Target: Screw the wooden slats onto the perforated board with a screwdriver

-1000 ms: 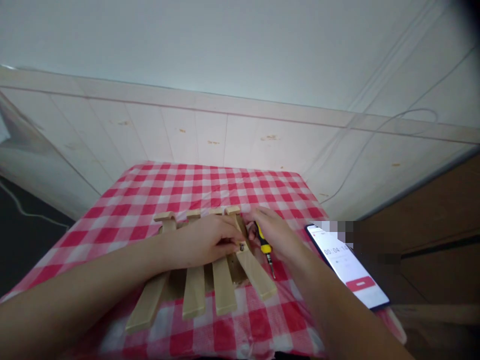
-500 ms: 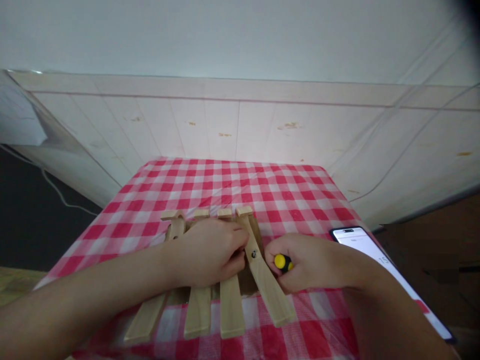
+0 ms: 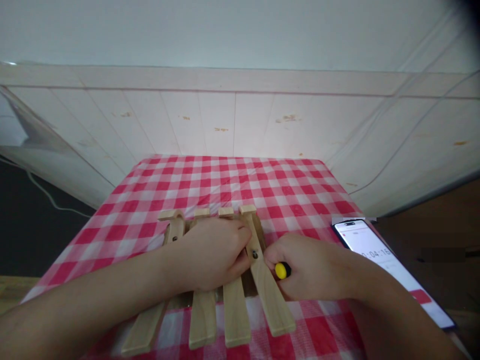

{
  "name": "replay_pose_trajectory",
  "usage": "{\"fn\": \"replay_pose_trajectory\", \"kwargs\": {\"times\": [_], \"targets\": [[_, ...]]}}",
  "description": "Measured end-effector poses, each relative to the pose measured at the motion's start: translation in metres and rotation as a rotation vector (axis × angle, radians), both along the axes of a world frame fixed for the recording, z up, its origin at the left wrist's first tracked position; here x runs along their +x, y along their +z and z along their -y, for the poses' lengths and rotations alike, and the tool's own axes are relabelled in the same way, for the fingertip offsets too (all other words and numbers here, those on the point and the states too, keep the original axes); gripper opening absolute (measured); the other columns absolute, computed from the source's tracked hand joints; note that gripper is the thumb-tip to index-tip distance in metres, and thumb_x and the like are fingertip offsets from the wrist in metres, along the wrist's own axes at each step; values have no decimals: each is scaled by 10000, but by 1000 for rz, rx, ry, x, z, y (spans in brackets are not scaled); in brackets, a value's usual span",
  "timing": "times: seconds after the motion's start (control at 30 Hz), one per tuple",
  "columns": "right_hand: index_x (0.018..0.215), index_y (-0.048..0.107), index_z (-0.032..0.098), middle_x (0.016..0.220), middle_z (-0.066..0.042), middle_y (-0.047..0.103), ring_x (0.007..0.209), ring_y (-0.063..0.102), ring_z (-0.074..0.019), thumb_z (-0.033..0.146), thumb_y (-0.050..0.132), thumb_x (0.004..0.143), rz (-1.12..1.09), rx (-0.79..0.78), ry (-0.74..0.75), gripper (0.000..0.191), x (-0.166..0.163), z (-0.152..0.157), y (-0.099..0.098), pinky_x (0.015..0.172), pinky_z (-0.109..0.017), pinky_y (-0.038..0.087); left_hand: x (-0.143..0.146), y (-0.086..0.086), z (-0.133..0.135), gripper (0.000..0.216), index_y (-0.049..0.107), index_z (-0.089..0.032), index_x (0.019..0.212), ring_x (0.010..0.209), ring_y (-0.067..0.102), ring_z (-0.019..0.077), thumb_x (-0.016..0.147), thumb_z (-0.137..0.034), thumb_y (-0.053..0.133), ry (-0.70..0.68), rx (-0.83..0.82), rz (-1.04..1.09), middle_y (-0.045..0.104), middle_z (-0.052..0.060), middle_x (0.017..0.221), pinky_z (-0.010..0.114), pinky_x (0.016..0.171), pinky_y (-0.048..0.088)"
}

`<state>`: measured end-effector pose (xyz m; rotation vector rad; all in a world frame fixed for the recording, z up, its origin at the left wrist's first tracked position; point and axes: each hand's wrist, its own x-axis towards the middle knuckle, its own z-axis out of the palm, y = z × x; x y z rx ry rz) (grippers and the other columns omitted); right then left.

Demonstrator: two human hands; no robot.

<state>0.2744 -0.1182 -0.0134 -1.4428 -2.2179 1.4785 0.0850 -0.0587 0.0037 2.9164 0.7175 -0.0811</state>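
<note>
A wooden rack of several pale slats (image 3: 232,315) lies on the red and white checked tablecloth (image 3: 225,185). My left hand (image 3: 212,255) rests over the middle slats, fingers curled down against the rightmost slat (image 3: 268,295), beside a small screw (image 3: 255,255) in it. My right hand (image 3: 307,267) is a fist around a screwdriver; only its yellow and black handle end (image 3: 281,270) shows, right next to that slat.
A phone (image 3: 390,270) with a lit timer screen lies at the table's right edge. A tiled wall rises behind the table. A cable hangs over dark floor at the left.
My right hand has taken the screwdriver into a fist and brought it against the rightmost slat. The view has shifted; my left hand stays on the slats.
</note>
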Motion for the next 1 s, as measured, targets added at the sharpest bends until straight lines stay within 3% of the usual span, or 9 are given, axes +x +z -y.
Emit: {"fn": "replay_pose_trajectory", "kwargs": {"times": [0.2, 0.4, 0.53, 0.67, 0.8, 0.93, 1.0], "targets": [[712, 690, 171, 656, 9, 672, 563, 545, -86, 258, 587, 718, 76, 26, -40, 135, -4, 3, 6, 468, -173, 325, 2, 0, -1, 162, 587, -166, 778, 663, 620, 211, 849, -240, 462, 6, 25, -3, 635, 62, 769, 301, 558, 475], [761, 696, 193, 727, 5, 696, 591, 540, -99, 242, 541, 742, 82, -14, -31, 163, -4, 4, 6, 486, -203, 333, -2, -6, -4, 130, 585, -159, 753, 659, 590, 170, 832, -207, 494, -39, -69, 108, 640, 46, 789, 274, 592, 457], [754, 682, 194, 696, 12, 675, 579, 536, -97, 262, 561, 733, 98, -18, -31, 140, -3, 4, 4, 474, -205, 330, -5, -9, -8, 99, 632, -161, 863, 744, 609, 152, 825, -177, 541, -151, -173, 239, 662, 32, 834, 246, 657, 457], [686, 642, 184, 610, 20, 614, 517, 494, -81, 239, 541, 737, 168, 26, -29, 126, -5, 4, 5, 424, -203, 282, -3, -11, -14, 155, 659, -143, 954, 808, 625, 160, 886, -247, 567, -229, -236, 234, 681, 45, 881, 254, 710, 464], [792, 639, 187, 694, 22, 642, 569, 522, -84, 309, 568, 764, 78, -10, 15, 144, -2, 6, 9, 454, -184, 328, -2, -9, -18, 171, 675, -147, 979, 888, 629, 159, 926, -262, 559, -252, -302, 198, 695, 47, 943, 252, 798, 468], [907, 625, 187, 826, 11, 653, 664, 549, -96, 207, 612, 704, 66, -22, 56, 205, 12, 11, 18, 525, -185, 373, -1, -7, -18, 169, 681, -156, 989, 929, 625, 157, 936, -254, 554, -259, -339, 193, 702, 52, 988, 257, 852, 466], [916, 616, 188, 823, 1, 638, 673, 542, -101, 206, 595, 755, -28, -108, 49, 163, 22, 15, 25, 550, -197, 401, -1, -7, -18, 167, 684, -164, 973, 937, 625, 159, 937, -260, 553, -253, -348, 186, 704, 53, 992, 261, 860, 466]]}}
